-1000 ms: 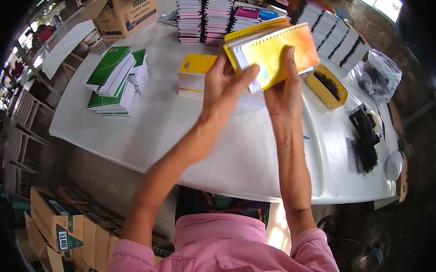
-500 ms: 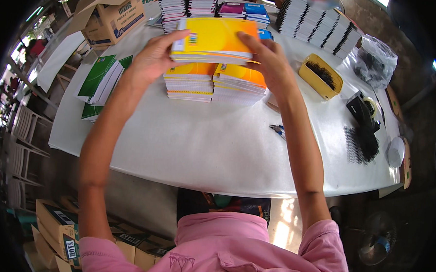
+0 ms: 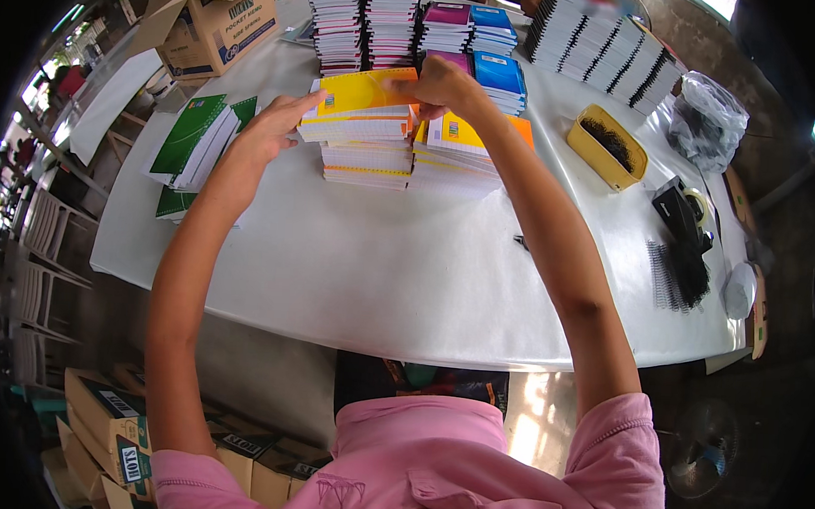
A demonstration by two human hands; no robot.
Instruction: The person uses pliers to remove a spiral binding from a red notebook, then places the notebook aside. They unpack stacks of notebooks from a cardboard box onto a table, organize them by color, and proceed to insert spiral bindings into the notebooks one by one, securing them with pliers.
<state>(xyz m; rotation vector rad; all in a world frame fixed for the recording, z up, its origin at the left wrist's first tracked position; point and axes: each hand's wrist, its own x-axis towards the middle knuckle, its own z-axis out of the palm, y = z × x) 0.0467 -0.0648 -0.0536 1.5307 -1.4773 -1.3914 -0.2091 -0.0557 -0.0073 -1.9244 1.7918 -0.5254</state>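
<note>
A bundle of yellow-orange notebooks (image 3: 364,98) rests a little askew on the left one of two low stacks. My left hand (image 3: 272,130) is at its left edge, thumb on the top cover and the other fingers lower along the side. Over the bundle's right end, my right hand (image 3: 444,90) is closed, its fingers partly hidden. The right stack of yellow-orange notebooks (image 3: 461,170) stands close beside, under my right wrist. Pale page edges (image 3: 366,166) of the left stack show below the bundle.
Green notebooks (image 3: 189,145) lie at the left. Behind are tall notebook stacks (image 3: 390,31) and blue notebooks (image 3: 499,72). To the right are a yellow tub (image 3: 631,173) of black bits, a plastic bag (image 3: 704,122), a black tape dispenser (image 3: 678,212) and black wire coils (image 3: 684,276).
The notebook bundle has come down and slightly left onto the left stack. My right hand has moved left over its right end, and my left hand has shifted slightly lower.
</note>
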